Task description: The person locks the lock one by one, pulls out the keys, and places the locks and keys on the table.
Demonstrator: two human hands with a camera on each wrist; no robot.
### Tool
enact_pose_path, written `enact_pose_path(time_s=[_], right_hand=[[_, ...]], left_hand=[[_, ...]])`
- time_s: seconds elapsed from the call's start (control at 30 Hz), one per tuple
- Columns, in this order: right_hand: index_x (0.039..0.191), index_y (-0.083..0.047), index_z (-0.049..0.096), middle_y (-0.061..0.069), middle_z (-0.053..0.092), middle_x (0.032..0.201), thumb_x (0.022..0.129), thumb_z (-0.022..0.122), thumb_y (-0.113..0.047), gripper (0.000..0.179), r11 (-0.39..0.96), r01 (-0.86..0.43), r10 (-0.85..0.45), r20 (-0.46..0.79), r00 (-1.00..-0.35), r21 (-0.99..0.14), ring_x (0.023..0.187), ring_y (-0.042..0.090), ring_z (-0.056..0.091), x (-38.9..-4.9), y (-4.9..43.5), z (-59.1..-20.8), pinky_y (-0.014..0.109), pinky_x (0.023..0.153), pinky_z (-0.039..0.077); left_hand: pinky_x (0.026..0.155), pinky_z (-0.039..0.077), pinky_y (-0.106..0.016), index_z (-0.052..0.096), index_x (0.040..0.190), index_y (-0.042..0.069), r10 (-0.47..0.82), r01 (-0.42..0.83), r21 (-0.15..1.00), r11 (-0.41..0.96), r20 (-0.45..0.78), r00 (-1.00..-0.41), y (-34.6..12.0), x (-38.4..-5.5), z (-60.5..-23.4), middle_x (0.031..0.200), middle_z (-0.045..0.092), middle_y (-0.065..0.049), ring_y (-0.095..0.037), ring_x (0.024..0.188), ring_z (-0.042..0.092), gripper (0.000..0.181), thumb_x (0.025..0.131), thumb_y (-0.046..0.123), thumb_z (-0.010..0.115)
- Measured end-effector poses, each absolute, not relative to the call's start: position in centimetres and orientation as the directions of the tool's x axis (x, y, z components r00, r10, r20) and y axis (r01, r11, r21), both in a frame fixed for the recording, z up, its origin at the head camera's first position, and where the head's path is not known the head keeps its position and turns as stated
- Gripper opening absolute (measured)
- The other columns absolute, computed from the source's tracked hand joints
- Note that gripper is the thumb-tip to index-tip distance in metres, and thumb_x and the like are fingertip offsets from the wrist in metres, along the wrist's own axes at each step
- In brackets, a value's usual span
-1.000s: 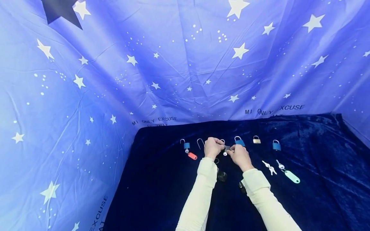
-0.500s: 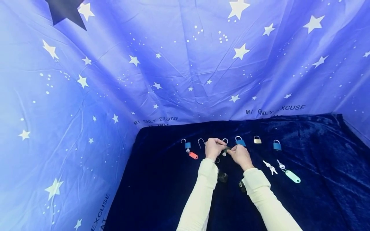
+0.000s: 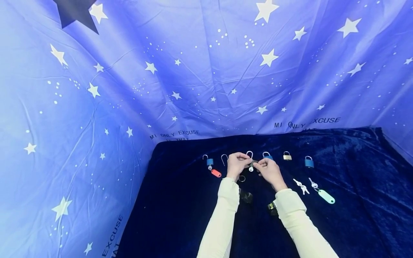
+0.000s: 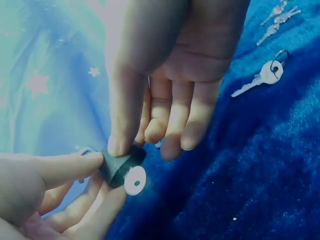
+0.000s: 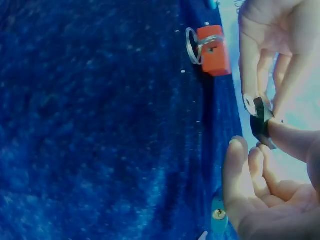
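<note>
Here, low in the middle of the frame, two cream sleeves [image 3: 222, 218] lead up to the left hand [image 3: 236, 165] and right hand [image 3: 270, 171], both pinching one small dark padlock [image 3: 252, 163] between fingertips above the velvet cloth [image 3: 355, 215]. Beyond it a row of padlocks [image 3: 286, 156] lies near the starry sheet [image 3: 193, 71].

Padlock [image 3: 252, 163] mostly behind fingers [image 3: 245, 157]

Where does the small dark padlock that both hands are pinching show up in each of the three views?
Head: the dark padlock sits mid-frame between the left hand and right hand, shackle up.
Left wrist: lower left, pinched by fingertips of both hands.
Right wrist: right edge, between fingertips.
Shared landmark: the round silver key head at the lock.
</note>
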State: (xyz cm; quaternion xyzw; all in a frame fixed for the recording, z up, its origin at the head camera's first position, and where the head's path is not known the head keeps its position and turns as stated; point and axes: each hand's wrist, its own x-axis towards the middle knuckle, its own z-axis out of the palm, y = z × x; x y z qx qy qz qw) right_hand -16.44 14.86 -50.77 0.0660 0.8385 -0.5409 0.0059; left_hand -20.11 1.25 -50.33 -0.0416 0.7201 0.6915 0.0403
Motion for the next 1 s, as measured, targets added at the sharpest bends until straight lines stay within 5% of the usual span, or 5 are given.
enact_pose_path(time_s=[0.4,0.67,1.0], right_hand=[[0.115,0.016,0.047,0.004,0.068,0.089,0.100,0.057,-0.007,0.029,-0.002,0.168,0.041,-0.168,-0.985,-0.986,0.075,0.002,0.067,-15.6,14.6,-49.9,0.021,0.078,0.058],[0.117,0.014,0.046,-0.003,0.070,0.086,0.098,0.059,-0.004,0.029,-0.116,0.175,0.031,-0.179,-0.983,-0.978,0.079,0.000,0.068,-15.0,14.5,-50.8,0.019,0.080,0.057],[0.115,0.015,0.047,-0.003,0.069,0.084,0.097,0.061,-0.003,0.029,-0.101,0.177,0.051,-0.182,-0.982,-0.979,0.076,0.001,0.068,-14.3,14.3,-51.4,0.020,0.079,0.058]], left_hand=[[0.070,0.061,-0.032,0.065,0.095,-0.011,0.055,-0.164,0.963,-0.213,-0.156,-0.986,0.2,-19.2,-50.2,0.072,0.070,-0.007,-0.013,0.066,0.069,0.020,0.078,-0.008,0.076],[0.073,0.061,-0.033,0.059,0.107,-0.006,0.082,-0.206,0.940,-0.272,-0.191,-0.978,-0.5,-18.8,-50.9,0.085,0.074,-0.014,-0.015,0.070,0.072,0.035,0.078,-0.010,0.077],[0.071,0.061,-0.029,0.067,0.102,-0.005,0.110,-0.185,0.961,-0.207,-0.165,-0.980,-1.1,-18.7,-51.5,0.090,0.075,-0.019,-0.011,0.070,0.070,0.017,0.090,0.007,0.072]])
